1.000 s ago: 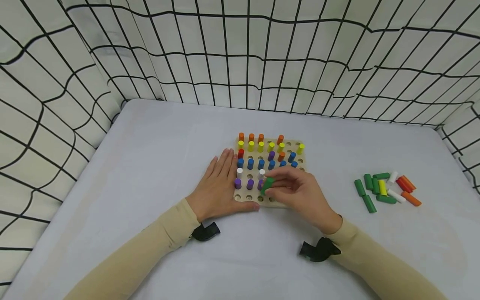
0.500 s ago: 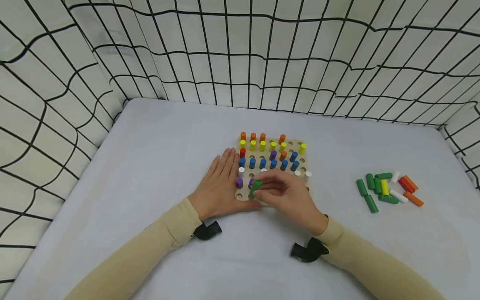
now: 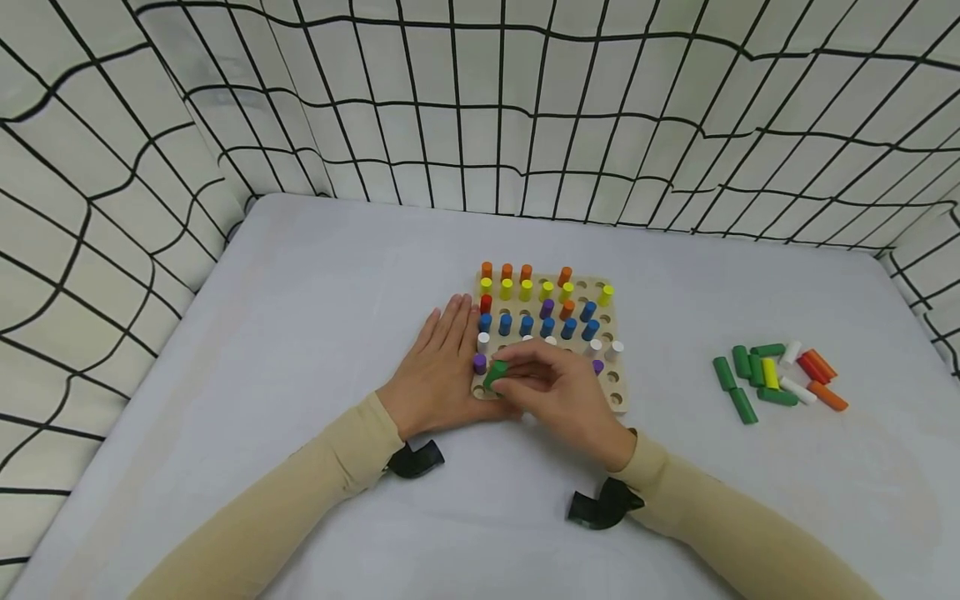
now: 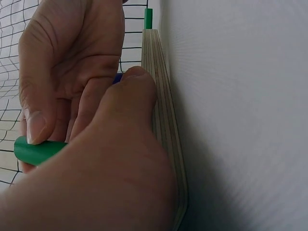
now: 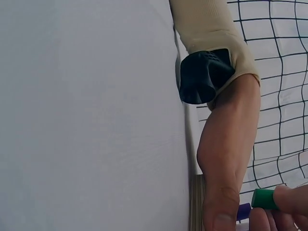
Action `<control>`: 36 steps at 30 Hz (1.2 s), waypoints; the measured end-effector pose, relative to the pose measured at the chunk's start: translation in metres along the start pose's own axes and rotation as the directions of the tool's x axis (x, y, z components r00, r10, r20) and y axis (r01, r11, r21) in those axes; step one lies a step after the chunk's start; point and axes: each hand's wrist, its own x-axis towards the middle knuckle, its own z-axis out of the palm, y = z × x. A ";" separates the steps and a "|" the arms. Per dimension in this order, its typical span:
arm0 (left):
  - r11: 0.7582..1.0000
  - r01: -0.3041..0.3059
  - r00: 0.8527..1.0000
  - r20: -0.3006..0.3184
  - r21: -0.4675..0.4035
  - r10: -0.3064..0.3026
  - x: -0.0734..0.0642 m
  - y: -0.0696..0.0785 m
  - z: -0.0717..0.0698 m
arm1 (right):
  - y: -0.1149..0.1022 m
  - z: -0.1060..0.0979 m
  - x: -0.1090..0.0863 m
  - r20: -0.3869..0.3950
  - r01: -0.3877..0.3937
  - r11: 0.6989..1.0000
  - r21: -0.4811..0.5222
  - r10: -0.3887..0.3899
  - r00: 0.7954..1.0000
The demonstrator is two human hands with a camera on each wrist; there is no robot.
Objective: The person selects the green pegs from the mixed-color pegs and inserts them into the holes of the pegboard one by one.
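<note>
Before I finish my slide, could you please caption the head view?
Right hand pinches a green peg over the pegboard; left hand rests against its edge.

Both the left hand (image 3: 438, 375) and the right hand (image 3: 558, 387) are bare, their thumbnails short. Directly behind them come a long beige left sleeve (image 3: 300, 492) and a matching right sleeve (image 3: 738, 517), close-fitting, lightly creased, cuffed at the wrist. On each wrist's inner side, just behind the hands, sit a black left mount (image 3: 417, 460), its end rounded and cup-like, and a black right mount (image 3: 600, 505).
</note>
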 end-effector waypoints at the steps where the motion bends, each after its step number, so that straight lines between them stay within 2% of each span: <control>1: 1.000 0.002 1.000 0.003 0.003 -0.002 0.000 0.000 0.000 | 0.000 0.001 0.000 -0.003 0.000 1.000 0.002 0.000 1.000; 15: 0.998 -0.008 1.000 0.019 0.059 0.007 0.002 0.001 -0.001 | 0.007 0.012 -0.003 -0.093 -0.003 0.999 -0.040 -0.001 0.996; 25: 0.997 -0.022 1.000 0.016 0.069 0.021 0.001 0.000 0.000 | 0.013 0.018 -0.003 -0.087 -0.033 0.996 -0.081 0.026 0.996; 36: 0.999 -0.022 0.999 0.032 0.050 0.020 0.002 -0.001 0.000 | 0.012 0.021 -0.002 -0.076 -0.004 0.996 -0.091 -0.003 0.997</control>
